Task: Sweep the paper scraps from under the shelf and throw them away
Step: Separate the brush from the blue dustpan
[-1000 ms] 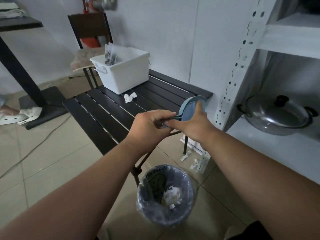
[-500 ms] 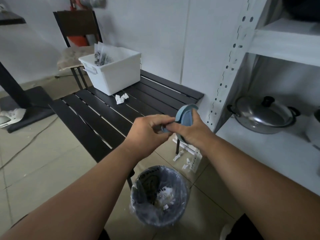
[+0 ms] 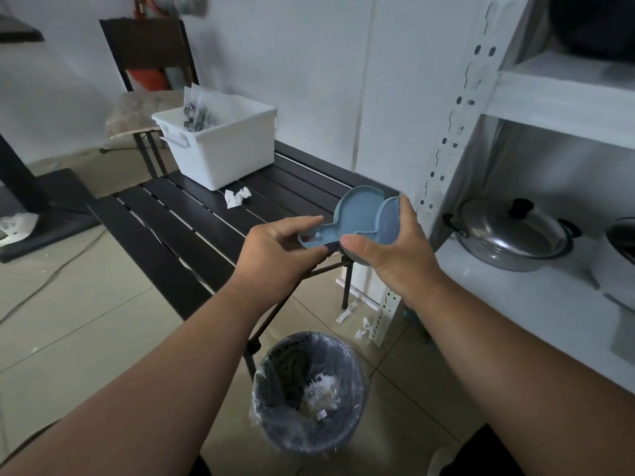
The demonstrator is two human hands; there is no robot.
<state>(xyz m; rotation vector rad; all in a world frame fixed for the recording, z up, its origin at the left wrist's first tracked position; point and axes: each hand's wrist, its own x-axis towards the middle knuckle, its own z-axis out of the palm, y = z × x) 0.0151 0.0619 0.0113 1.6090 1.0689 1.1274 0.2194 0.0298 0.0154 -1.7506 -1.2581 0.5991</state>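
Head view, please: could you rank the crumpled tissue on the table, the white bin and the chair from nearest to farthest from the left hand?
1. Crumpled tissue: on the dark table, just beyond the left hand and a little to its left.
2. White bin: behind the tissue, at the table's far end.
3. Chair: farthest, past the bin by the wall.

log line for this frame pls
left hand: grip on dustpan handle | right hand: grip on brush | scraps: on floor
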